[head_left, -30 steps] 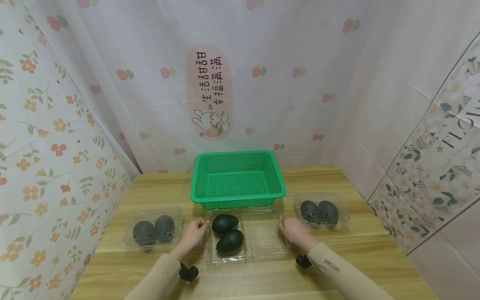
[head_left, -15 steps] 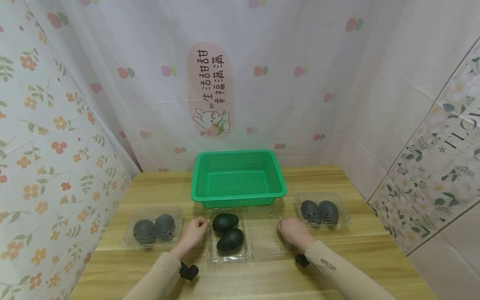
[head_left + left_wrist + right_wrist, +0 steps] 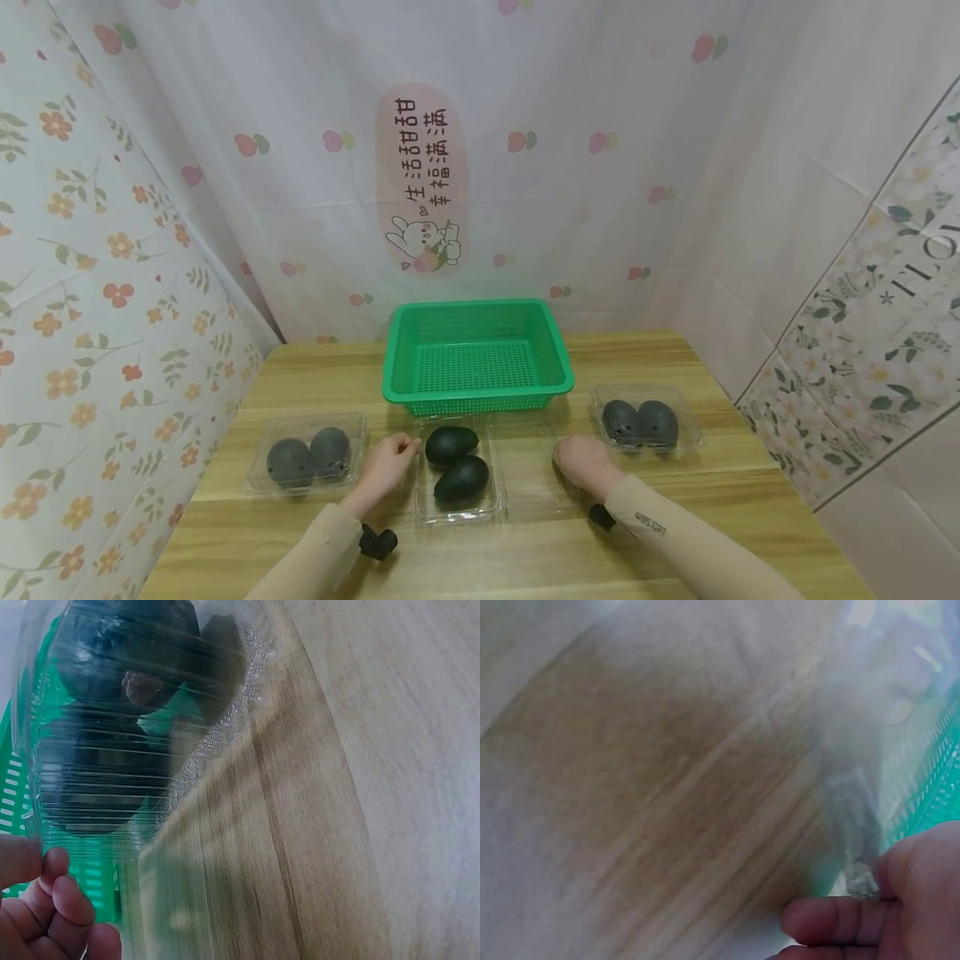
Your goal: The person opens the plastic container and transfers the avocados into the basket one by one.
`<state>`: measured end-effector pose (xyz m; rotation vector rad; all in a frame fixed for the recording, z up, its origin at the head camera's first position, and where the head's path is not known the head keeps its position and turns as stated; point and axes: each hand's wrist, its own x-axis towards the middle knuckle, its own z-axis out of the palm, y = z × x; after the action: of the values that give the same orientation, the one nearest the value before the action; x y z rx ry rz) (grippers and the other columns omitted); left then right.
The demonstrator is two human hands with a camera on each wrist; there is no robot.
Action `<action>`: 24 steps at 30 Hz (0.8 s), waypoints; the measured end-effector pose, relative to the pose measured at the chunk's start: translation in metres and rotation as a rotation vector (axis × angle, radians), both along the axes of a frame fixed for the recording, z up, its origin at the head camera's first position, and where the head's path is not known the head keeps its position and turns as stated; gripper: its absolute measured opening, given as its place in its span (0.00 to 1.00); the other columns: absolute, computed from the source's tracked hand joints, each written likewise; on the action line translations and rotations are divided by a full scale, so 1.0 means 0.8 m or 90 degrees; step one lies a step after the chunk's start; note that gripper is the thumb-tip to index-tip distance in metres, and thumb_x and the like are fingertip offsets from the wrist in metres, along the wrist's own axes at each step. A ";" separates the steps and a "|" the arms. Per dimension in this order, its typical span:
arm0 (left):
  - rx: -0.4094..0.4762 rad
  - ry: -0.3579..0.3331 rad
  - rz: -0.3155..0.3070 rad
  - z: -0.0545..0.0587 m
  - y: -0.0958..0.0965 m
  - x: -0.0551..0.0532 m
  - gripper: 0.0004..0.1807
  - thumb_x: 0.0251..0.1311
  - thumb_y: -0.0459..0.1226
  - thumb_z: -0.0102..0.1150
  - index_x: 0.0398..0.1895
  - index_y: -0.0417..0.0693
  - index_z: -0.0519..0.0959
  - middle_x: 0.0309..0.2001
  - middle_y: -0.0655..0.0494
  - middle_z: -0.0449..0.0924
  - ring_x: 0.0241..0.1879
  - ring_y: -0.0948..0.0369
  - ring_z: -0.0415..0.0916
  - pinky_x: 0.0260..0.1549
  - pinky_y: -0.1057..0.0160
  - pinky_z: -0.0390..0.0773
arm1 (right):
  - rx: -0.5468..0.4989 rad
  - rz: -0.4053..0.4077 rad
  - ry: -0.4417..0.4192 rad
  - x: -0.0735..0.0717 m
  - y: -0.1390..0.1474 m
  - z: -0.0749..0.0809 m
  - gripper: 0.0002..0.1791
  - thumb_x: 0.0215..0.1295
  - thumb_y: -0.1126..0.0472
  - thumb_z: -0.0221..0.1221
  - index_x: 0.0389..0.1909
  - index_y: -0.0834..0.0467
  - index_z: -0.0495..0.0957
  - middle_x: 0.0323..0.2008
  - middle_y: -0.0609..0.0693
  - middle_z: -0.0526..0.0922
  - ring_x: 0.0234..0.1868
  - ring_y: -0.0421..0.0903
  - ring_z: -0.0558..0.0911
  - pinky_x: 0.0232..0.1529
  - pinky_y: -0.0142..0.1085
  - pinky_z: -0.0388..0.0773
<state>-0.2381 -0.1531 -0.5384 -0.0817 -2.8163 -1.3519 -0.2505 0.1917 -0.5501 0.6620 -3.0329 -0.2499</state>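
Box (image 3: 459,518) just in front of basket (image 3: 480,397), lid (image 3: 531,467) spread out, two avocados (image 3: 461,480) inside. Left hand (image 3: 386,468) pinches box edge, right hand (image 3: 588,463) lid edge. Risk: uneven pull could tip box, roll avocados.

From my remote post I see the left arm (image 3: 315,554) and right arm (image 3: 690,546) slanting forward and inward, beige-sleeved, with the hands well apart, the left hand (image 3: 386,467) pinching between thumb and curled fingers (image 3: 73,901), the right hand (image 3: 588,464) pinching likewise, its back upward.
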 end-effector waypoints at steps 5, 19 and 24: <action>0.002 -0.001 0.003 0.000 0.000 0.000 0.13 0.69 0.39 0.53 0.24 0.46 0.74 0.18 0.59 0.65 0.18 0.62 0.63 0.19 0.63 0.64 | 0.039 -0.007 0.012 -0.002 -0.005 0.000 0.17 0.63 0.67 0.56 0.15 0.56 0.67 0.14 0.52 0.70 0.16 0.51 0.76 0.15 0.46 0.78; 0.018 -0.008 0.023 0.002 0.001 0.000 0.14 0.69 0.39 0.53 0.24 0.45 0.74 0.19 0.58 0.65 0.20 0.61 0.62 0.21 0.63 0.63 | -0.096 -0.004 -0.021 -0.011 -0.002 0.016 0.18 0.68 0.61 0.54 0.16 0.56 0.70 0.15 0.53 0.72 0.17 0.52 0.76 0.17 0.47 0.77; 0.046 -0.015 0.020 -0.002 0.002 0.001 0.15 0.70 0.39 0.52 0.23 0.45 0.72 0.19 0.58 0.64 0.21 0.61 0.62 0.21 0.63 0.63 | -0.162 0.023 0.000 -0.014 -0.012 0.037 0.21 0.70 0.59 0.54 0.14 0.54 0.71 0.13 0.48 0.72 0.15 0.45 0.74 0.15 0.42 0.74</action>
<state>-0.2370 -0.1514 -0.5398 -0.0202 -2.7726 -1.4555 -0.2620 0.1818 -0.5204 0.6941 -2.9751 0.1367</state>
